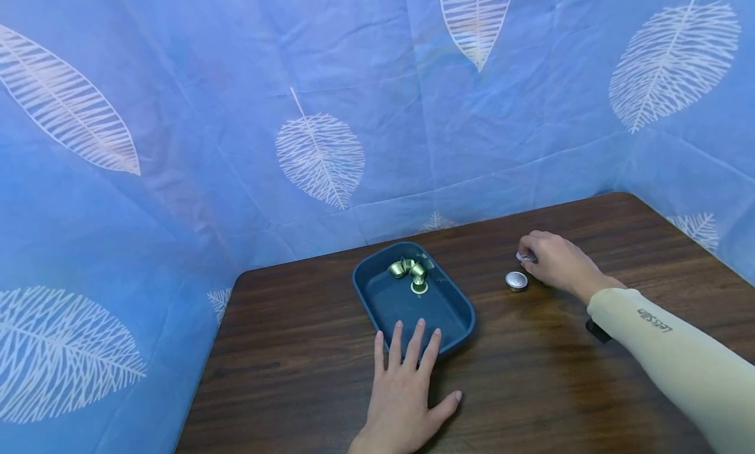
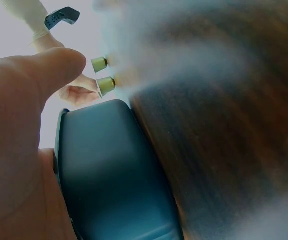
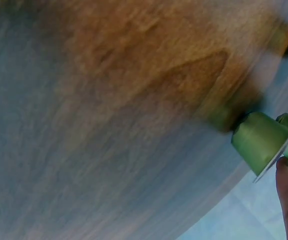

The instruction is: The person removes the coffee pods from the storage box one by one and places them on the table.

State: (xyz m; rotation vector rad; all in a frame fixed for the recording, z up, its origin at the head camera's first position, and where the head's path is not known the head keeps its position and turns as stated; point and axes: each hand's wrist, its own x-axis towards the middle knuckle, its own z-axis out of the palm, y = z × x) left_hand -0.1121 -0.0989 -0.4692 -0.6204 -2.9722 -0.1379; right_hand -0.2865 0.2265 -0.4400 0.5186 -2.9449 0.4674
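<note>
My right hand [image 1: 557,261] is over the right part of the table and pinches a coffee capsule [image 1: 525,256] by its silver lid rim. A second capsule [image 1: 516,282], lid up, stands just beside these fingers. In the right wrist view, a green capsule [image 3: 261,142] is close by the fingertips, standing on its narrow end. My left hand [image 1: 401,398] lies with fingers spread and straight over the near end of the dark blue tray [image 1: 460,293]. Several gold-green capsules [image 1: 397,269] lie together toward the far end inside it.
The dark wood table [image 1: 283,349] has rounded far corners. Behind it and along its sides hangs a blue cloth [image 1: 377,113] with white leaf prints. A black strap or device [image 1: 598,331] shows under the right sleeve [image 1: 660,342].
</note>
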